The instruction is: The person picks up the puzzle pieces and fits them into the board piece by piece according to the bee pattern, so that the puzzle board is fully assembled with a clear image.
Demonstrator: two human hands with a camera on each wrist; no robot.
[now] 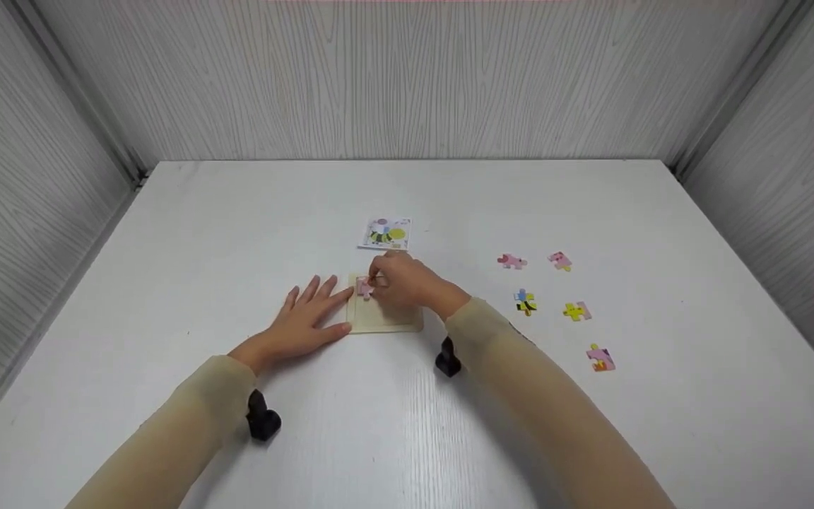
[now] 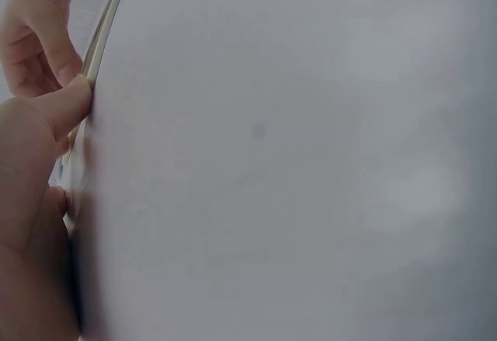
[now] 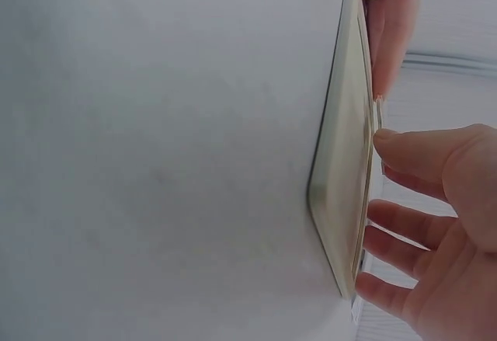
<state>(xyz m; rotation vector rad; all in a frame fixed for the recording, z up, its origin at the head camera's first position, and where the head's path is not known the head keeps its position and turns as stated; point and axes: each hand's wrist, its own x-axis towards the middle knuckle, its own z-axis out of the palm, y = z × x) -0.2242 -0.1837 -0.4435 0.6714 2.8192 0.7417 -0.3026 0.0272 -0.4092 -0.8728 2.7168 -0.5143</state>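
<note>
Pinching a pink puzzle piece (image 1: 363,288), fingers of the right hand (image 1: 410,283) could jam it in the tray (image 1: 384,328) if misaligned; the left hand (image 1: 302,325) braces, fingers spread

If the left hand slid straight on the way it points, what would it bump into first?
Most likely the tray: the left hand already seems to touch its left edge.

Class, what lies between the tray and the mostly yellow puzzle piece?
The right forearm stretches across; beyond it lies the blue, yellow and black piece, as the head view shows.
</note>
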